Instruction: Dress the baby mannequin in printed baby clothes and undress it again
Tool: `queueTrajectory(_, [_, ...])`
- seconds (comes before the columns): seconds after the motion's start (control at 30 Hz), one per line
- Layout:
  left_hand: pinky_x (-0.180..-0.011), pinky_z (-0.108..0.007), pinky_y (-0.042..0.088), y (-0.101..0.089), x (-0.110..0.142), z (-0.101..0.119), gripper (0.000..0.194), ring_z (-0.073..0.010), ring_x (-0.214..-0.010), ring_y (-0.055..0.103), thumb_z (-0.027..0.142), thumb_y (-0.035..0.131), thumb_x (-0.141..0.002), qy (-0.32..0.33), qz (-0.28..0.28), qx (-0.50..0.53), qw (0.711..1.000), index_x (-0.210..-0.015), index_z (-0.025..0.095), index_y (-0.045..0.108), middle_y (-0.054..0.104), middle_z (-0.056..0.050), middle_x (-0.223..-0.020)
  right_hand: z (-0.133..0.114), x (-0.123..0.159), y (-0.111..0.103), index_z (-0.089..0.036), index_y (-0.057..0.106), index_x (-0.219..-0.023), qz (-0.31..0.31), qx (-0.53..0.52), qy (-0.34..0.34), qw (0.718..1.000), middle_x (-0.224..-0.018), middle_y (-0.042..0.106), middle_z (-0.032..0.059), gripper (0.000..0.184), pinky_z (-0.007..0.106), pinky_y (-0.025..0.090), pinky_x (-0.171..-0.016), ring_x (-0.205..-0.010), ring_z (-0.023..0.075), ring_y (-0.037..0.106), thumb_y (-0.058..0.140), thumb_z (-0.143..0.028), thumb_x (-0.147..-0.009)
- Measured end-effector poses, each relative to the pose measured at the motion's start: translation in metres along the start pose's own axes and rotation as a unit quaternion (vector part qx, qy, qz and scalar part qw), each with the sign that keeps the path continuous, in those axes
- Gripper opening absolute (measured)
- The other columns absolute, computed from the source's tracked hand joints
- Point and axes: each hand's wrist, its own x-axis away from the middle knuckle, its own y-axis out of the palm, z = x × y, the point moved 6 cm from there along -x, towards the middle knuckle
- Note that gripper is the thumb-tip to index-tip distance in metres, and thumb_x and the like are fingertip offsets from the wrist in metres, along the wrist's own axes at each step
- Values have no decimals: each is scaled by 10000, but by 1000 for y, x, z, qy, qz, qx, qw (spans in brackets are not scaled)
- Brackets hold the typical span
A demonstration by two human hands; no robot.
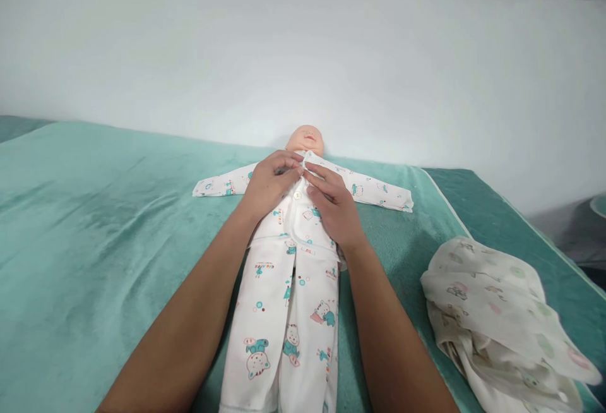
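Note:
A baby doll lies on its back, dressed in a white printed baby shirt and matching baby pants. The shirt's sleeves stretch out to both sides. At the upper chest, just below the doll's chin, my left hand has its fingertips closed on the shirt's front edge. Facing it, my right hand pinches the overlapping front edge, its fingertips almost meeting those of the left. A small button shows on the shirt front just below my fingers. Whatever lies between the fingertips is mostly hidden.
A green blanket covers the surface under the doll. To the right lies a crumpled pale printed cloth. A white wall rises behind the doll's head. Darker green fabric borders the blanket on the right.

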Motion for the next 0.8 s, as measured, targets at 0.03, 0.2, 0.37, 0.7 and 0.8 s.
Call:
queueTrajectory(0.03, [-1074, -386, 470, 1, 0, 1, 113, -218, -1197, 632, 274, 640, -856, 1, -4, 4, 1000, -773, 225, 699, 725, -26, -1181, -1, 0, 0, -423, 738, -1216, 1, 2, 0, 1000, -1420, 633, -72, 379, 501, 348, -1217, -1387, 212, 496, 580, -244, -921])
queueTrajectory(0.2, [-1061, -373, 480, 1, 0, 2, 151, -210, -1193, 635, 270, 595, -891, 3, 2, 13, 1000, -819, 232, 722, 726, -32, -1180, 0, 1, -3, -365, 744, -1192, 39, -9, 25, 999, -1380, 659, -36, 366, 473, 386, -1197, -1339, 207, 544, 575, -231, -897])
queueTrajectory(0.37, [-1065, -369, 477, 0, 1, -5, 84, -202, -1184, 635, 247, 611, -867, 6, 43, -30, 999, -881, 231, 693, 710, -35, -1196, 1, 1, -3, -313, 716, -1191, 53, -22, 37, 998, -1368, 665, -5, 343, 452, 399, -1183, -1308, 209, 565, 595, -242, -878])
queueTrajectory(0.7, [-1106, -403, 438, 6, 14, 7, 178, -234, -1284, 565, 328, 608, -904, 4, -19, -59, 998, -776, 247, 704, 669, -26, -1304, 3, -2, -8, -273, 704, -785, 85, -70, 63, 992, -1237, 717, 15, 186, 456, 419, -1138, -1236, 229, 612, 586, -337, -913])
queueTrajectory(0.8, [-1126, -420, 411, 4, 19, 8, 223, -245, -1285, 568, 357, 622, -905, -6, -38, -24, 999, -728, 239, 691, 671, -23, -1315, 0, -3, -9, -270, 700, -701, 70, -67, 52, 994, -1234, 719, 8, 256, 463, 404, -1145, -1243, 239, 608, 591, -347, -920])
